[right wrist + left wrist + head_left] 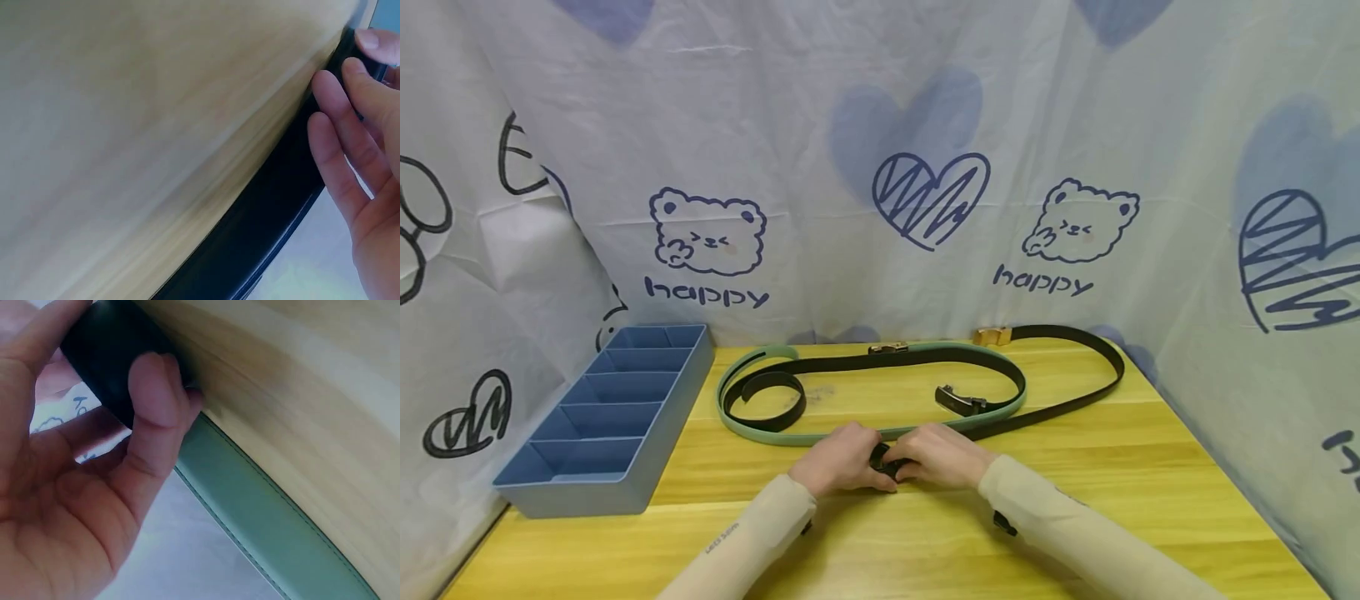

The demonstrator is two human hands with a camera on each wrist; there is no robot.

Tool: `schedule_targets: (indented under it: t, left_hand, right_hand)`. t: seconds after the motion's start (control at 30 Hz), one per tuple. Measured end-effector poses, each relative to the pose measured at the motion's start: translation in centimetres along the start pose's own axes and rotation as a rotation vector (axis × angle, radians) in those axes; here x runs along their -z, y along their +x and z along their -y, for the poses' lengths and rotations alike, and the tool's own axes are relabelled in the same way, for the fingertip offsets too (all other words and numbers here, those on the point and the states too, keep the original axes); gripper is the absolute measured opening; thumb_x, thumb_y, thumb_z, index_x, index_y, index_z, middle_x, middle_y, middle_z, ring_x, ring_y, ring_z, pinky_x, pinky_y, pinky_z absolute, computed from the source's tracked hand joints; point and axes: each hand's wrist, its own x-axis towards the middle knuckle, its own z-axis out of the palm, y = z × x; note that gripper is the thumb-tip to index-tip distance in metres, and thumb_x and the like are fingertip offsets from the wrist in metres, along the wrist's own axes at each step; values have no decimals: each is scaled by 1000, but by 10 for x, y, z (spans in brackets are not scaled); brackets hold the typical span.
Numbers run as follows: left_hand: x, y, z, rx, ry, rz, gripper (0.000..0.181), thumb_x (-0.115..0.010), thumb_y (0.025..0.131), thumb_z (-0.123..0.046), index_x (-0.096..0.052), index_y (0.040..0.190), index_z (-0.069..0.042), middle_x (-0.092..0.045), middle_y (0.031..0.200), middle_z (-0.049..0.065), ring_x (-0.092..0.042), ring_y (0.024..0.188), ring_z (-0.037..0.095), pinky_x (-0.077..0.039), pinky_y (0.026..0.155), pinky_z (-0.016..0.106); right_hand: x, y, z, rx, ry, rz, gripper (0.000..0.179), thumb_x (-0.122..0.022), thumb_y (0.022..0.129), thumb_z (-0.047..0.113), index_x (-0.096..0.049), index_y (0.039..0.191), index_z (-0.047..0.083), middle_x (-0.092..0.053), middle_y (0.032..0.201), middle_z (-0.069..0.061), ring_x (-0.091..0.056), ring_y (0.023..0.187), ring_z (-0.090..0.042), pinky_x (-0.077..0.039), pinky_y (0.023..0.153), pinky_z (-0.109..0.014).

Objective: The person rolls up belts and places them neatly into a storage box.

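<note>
A black leather belt point(1108, 343) with a gold buckle point(992, 337) curves round the right side of the table and back to the two hands. My left hand point(846, 458) grips a bent or rolled part of it, which appears as a dark band point(106, 356) between thumb and fingers in the left wrist view. Close beside it, my right hand point(943, 454) pinches the same belt near its end. In the right wrist view a long stretch of the strap point(250, 219) runs up to those fingertips. Fingers partly hide the held section.
Behind the hands lies a looped green belt point(820, 438) with a metal buckle point(887, 347). Inside its loop is another black belt point(850, 363), one end curled, with a dark buckle point(958, 402). A blue-grey compartment box point(643, 471) stands at left. Printed cloth point(820, 208) surrounds the table.
</note>
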Motion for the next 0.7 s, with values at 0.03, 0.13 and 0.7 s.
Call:
schedule_targets:
  t: [0.03,0.13,0.7]
  left_hand:
    - [1,1,1,-6,3,16,32,-81,79,-43,-67,87,-16,-59,68,-7,-50,55,6,-43,54,22]
    - [3,2,3,-35,25,42,30,-81,80,-40,-68,93,-16,-62,77,-7,-53,62,5,-44,58,22]
    - [-2,3,6,-16,7,-9,34,-79,79,-47,-68,87,-16,-58,66,-7,-47,53,5,-40,52,22]
  right_hand:
    - [-1,-1,-1,-6,-2,-1,26,-67,92,28,-71,117,21,-72,108,9,-67,90,-1,-51,76,-17]
    - [-2,-5,-4,-24,-20,-4,29,-67,92,28,-70,121,21,-71,111,8,-67,91,-2,-53,77,-20]
    - [0,-1,0,-40,-8,5,23,-65,94,31,-71,115,23,-72,105,9,-66,86,0,-52,75,-19]
